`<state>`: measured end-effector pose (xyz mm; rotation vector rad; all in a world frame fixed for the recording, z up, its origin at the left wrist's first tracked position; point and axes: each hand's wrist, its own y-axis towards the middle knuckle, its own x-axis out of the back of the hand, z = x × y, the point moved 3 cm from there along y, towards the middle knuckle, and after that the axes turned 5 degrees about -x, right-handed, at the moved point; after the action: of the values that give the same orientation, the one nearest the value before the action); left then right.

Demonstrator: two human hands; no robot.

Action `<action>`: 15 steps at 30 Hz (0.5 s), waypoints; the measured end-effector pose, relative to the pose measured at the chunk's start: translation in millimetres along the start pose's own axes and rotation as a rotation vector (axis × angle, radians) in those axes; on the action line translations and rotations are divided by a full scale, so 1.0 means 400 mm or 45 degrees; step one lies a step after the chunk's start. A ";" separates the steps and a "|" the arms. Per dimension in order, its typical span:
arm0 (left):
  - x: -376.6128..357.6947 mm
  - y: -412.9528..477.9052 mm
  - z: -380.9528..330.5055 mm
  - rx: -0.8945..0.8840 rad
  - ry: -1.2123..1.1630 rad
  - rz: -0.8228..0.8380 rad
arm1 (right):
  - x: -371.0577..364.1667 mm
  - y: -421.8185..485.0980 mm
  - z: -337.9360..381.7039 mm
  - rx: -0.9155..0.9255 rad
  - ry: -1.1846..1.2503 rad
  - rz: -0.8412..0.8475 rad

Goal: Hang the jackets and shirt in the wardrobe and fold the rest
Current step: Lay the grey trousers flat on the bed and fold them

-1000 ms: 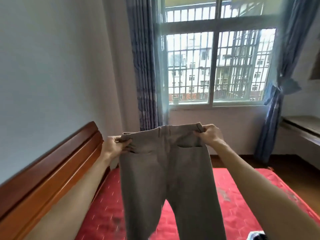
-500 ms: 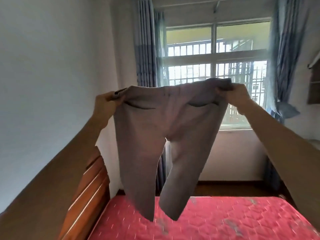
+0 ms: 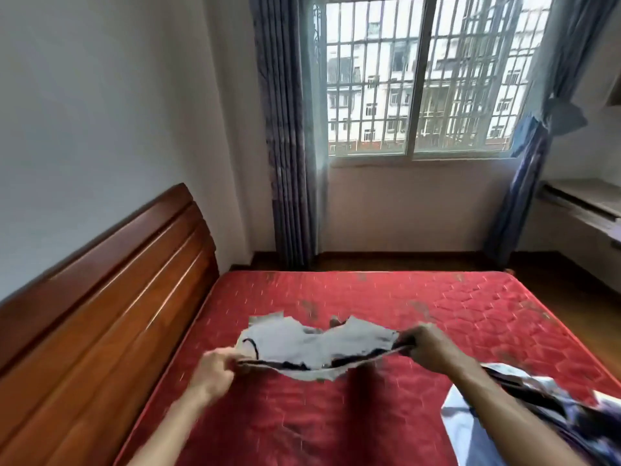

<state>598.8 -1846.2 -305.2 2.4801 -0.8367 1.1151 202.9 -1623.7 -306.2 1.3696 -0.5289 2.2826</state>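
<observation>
Gripping the grey trousers (image 3: 316, 344) by the waistband, the left hand (image 3: 216, 368) has its fingers curled tight round the left end of the cloth. The right hand (image 3: 426, 344) is clenched in the same way on the right end. The two hands are well apart, so the band is pulled into a nearly level line between them, with its dark inside showing along the near edge. Both hands and the trousers hang low over the middle of the red mattress (image 3: 453, 307). The cloth spreads away from the person towards the far side of the mattress. It is blurred and ragged at its edges, so I cannot tell whether the legs touch the mattress or float just above it.

On the near right corner of the mattress, under the right forearm, lies a heap of clothes (image 3: 571, 418) in dark and pale cloth, with a pale blue garment (image 3: 470, 435) at its left edge. How many pieces are in the heap cannot be made out.

A wooden headboard (image 3: 117, 297) runs along the left side of the mattress. Beyond its far edge is a barred window (image 3: 420, 79) flanked by blue curtains (image 3: 289, 129), and to the far right of it a pale ledge (image 3: 578, 203) stands against the wall.
</observation>
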 end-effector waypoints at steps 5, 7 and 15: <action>-0.380 -0.333 0.239 0.240 0.008 0.048 | -0.529 -0.238 -0.162 0.016 -0.011 0.193; -0.506 -0.455 0.337 0.351 -0.029 0.053 | -0.688 -0.357 -0.215 -0.024 0.022 0.279; -0.839 -0.969 0.637 0.555 0.103 0.151 | -1.156 -0.817 -0.427 -0.138 0.096 0.359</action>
<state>808.2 -1533.4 -736.8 2.7292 -0.7944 1.5735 449.4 -1335.0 -759.9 1.2169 -0.8541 2.4722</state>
